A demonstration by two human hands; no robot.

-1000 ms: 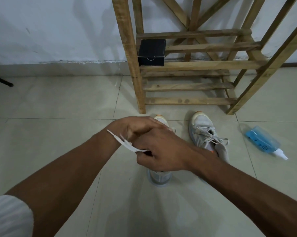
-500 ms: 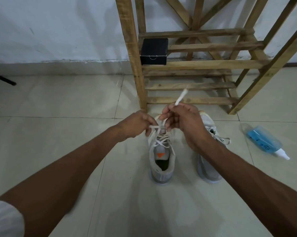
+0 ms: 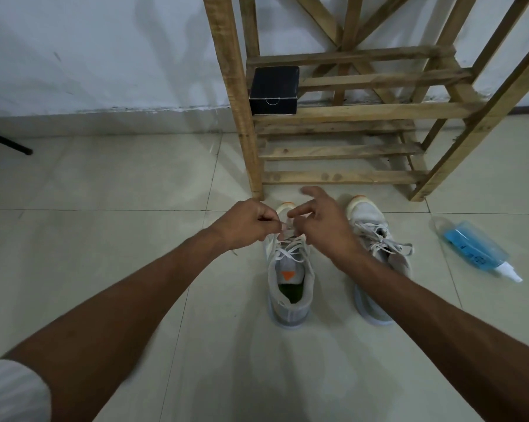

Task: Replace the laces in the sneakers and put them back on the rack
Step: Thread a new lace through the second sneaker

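Observation:
Two pale grey sneakers stand on the tiled floor in front of a wooden rack (image 3: 342, 112). The left sneaker (image 3: 290, 287) has a white lace (image 3: 287, 252) crossing loosely over its tongue. My left hand (image 3: 246, 223) pinches the lace near the toe end of that shoe. My right hand (image 3: 321, 219) hovers just right of it with fingers spread and slightly bent, index and thumb close to the lace; whether it holds the lace is unclear. The right sneaker (image 3: 376, 233) lies beside it with its laces in, partly hidden by my right forearm.
A black box (image 3: 274, 91) sits on the rack's middle shelf at the left. A blue spray bottle (image 3: 476, 249) lies on the floor to the right. A dark rod end (image 3: 7, 144) juts in at the far left. A white wall stands behind.
My right hand has dropped from holding the lace end up and now spreads its fingers over the toe of the left sneaker. My left hand stays pinching the lace.

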